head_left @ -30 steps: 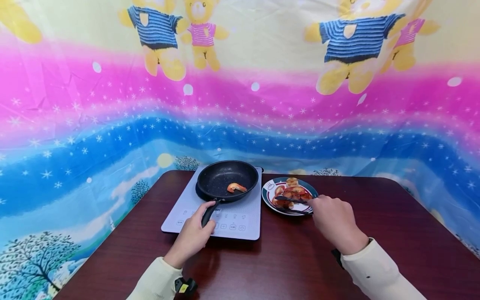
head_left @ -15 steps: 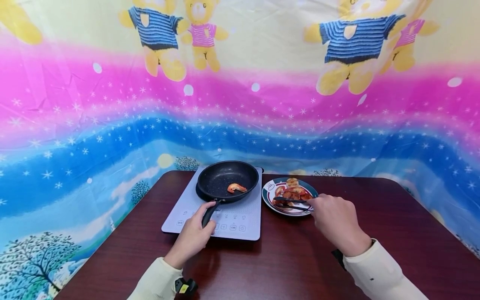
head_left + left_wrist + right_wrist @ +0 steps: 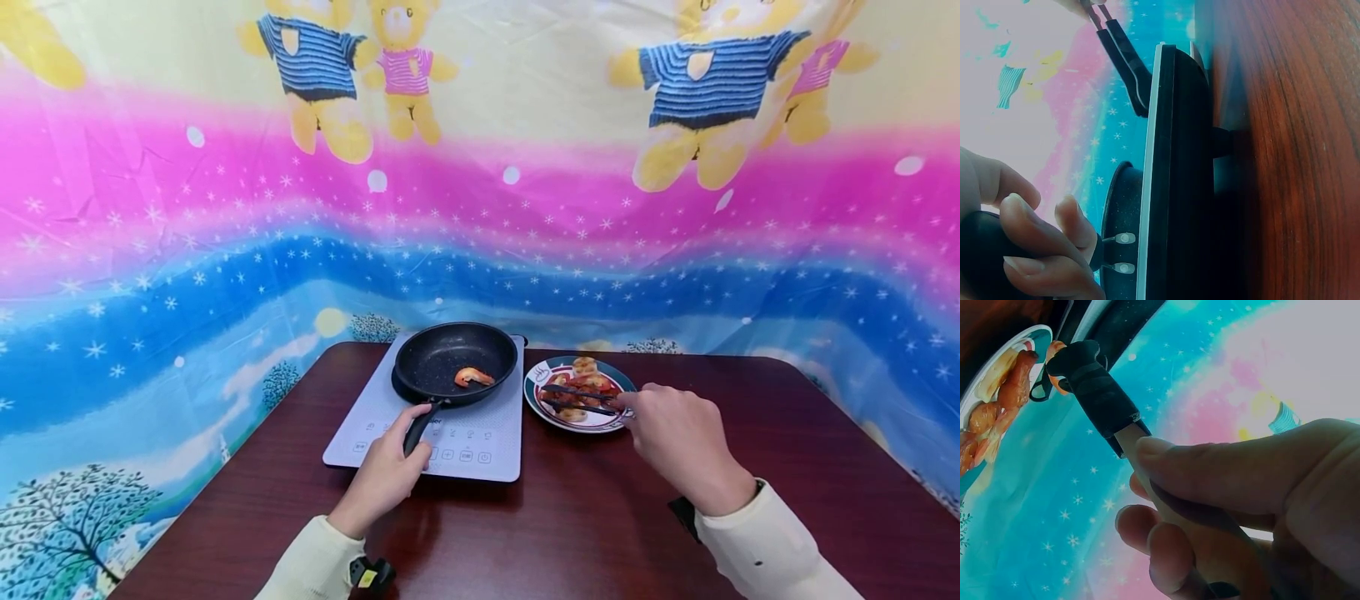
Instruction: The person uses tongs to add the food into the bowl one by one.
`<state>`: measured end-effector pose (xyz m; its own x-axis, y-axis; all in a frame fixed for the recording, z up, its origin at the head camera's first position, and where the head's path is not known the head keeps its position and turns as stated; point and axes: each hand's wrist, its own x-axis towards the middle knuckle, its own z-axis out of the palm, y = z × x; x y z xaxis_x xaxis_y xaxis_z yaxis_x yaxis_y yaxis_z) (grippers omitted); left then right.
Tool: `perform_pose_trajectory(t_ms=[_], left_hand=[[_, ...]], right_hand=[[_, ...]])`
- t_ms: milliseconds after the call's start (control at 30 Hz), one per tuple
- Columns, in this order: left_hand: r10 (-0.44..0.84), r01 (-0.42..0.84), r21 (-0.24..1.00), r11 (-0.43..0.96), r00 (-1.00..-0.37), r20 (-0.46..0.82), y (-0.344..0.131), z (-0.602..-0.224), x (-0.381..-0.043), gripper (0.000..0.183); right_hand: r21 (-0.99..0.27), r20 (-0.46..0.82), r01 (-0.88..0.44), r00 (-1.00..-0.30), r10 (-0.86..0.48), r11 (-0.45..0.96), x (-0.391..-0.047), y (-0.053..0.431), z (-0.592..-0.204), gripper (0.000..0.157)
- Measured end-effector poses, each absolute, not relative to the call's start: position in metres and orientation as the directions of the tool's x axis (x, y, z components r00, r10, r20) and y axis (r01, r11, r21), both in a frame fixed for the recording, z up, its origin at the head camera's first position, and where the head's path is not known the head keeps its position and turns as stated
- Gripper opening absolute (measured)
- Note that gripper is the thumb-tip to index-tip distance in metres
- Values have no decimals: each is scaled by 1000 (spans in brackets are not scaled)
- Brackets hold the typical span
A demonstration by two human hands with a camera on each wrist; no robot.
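My left hand [image 3: 386, 475] grips the handle [image 3: 416, 429] of a black frying pan [image 3: 435, 354], which sits on a white induction cooktop [image 3: 495, 425]. One orange shrimp [image 3: 472, 377] lies in the pan's right side. In my right hand [image 3: 686, 442] is a pair of tongs [image 3: 1100, 394] with black tips. Those tips stand apart over the food on a round plate [image 3: 534, 387] with a green rim, right of the cooktop. Browned pieces [image 3: 1016, 381], one like a drumstick, and orange shrimp-like pieces lie on the plate. Whether the tips touch any food, I cannot tell.
Dark red-brown wooden table [image 3: 555, 533] carries the cooktop and plate. Behind it hangs a colourful cloth [image 3: 510, 208] printed with bears and snowflakes. Each wrist wears a small black device [image 3: 371, 575].
The tongs have shifted slightly over the plate, and their tips have spread apart. My right hand has moved a little to the right. My left hand and the pan have stayed still.
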<state>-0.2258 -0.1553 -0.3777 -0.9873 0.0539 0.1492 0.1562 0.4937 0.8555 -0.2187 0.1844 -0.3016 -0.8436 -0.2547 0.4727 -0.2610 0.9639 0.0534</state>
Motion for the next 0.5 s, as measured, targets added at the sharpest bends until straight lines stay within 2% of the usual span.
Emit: perform_pose_trajectory(t_ms=[200, 500], left_hand=[[50, 154, 855, 495, -988, 149, -158, -378, -224, 51], [80, 184, 856, 484, -983, 166, -155, -376, -226, 51]], right_hand=[[31, 500, -270, -830, -249, 962, -222, 185, -301, 23], [-2, 611, -296, -757, -233, 955, -223, 187, -296, 27]])
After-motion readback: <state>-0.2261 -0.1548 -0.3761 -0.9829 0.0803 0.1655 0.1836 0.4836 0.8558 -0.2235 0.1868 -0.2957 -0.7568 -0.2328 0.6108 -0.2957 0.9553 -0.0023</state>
